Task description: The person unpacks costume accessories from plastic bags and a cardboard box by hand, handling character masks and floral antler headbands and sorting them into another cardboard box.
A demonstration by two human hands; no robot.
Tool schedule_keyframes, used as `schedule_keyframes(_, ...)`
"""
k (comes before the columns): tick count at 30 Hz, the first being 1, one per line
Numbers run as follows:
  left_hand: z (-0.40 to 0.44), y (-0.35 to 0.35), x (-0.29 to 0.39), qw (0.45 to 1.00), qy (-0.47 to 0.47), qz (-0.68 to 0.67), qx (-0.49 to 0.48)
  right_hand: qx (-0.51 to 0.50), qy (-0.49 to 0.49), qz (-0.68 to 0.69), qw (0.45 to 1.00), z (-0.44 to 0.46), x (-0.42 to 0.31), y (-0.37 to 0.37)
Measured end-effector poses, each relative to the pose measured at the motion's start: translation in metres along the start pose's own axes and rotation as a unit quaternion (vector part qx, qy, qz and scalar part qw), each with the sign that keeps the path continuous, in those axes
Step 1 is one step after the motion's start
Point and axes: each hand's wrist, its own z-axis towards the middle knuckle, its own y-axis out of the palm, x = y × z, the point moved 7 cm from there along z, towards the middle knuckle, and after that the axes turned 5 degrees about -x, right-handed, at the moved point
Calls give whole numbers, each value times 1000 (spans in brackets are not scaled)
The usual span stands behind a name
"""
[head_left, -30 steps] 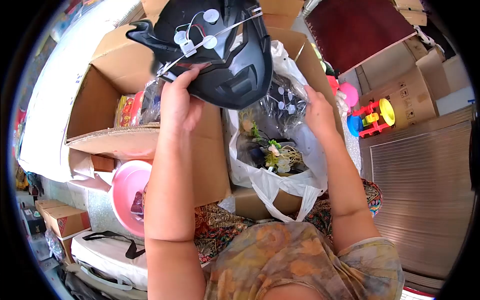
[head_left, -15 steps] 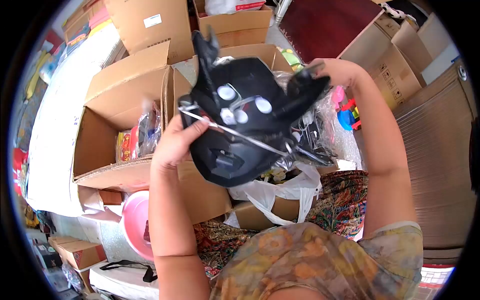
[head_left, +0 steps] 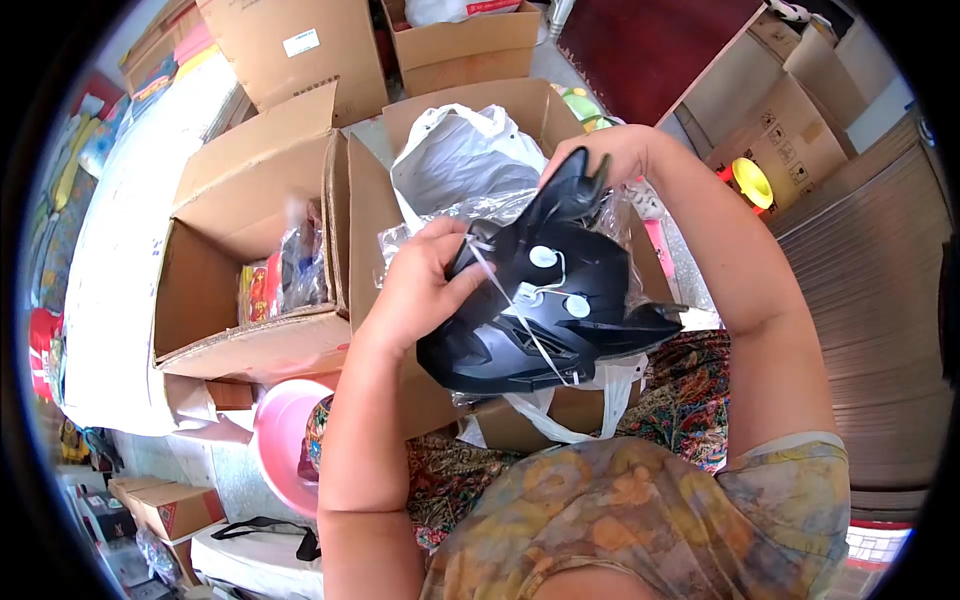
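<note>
A black plastic mask (head_left: 540, 300) hangs tilted over the middle cardboard box, its inner side with white round pads, thin wires and a pale elastic strap facing me. My left hand (head_left: 425, 285) grips its left edge near the strap's end, thumb on top. At the upper part of the mask, beside a pointed horn, is my right hand (head_left: 605, 155); its fingers are mostly hidden behind the mask. Under and behind the mask lie clear plastic wrapping (head_left: 460, 210) and a white plastic bag (head_left: 470, 150) in the box.
On the left, an open cardboard box (head_left: 205, 290) holds red and clear packets. A pink basin (head_left: 285, 440) stands below it. A yellow and red toy (head_left: 750, 183) is at the right, near another cardboard box (head_left: 790, 150). A ribbed brown panel (head_left: 860, 300) stands far right.
The mask has turned and moved lower and right over the box. My right hand has come from the bag's right side to the mask's upper edge. The white bag shows more behind it.
</note>
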Motion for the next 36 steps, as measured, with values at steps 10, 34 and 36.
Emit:
schedule_keyframes(10,-3,-17,-8,992,-70,41,98,-184,-67,78,978,16,-26,21)
schedule_keyframes(34,-10,-14,-36,954,-106,-276,-48,66,-6,153,986,-9,-113,-69)
schedule_keyframes(36,-13,-27,-41,935,-133,-328,1,108,-51,193,974,-18,-110,-90)
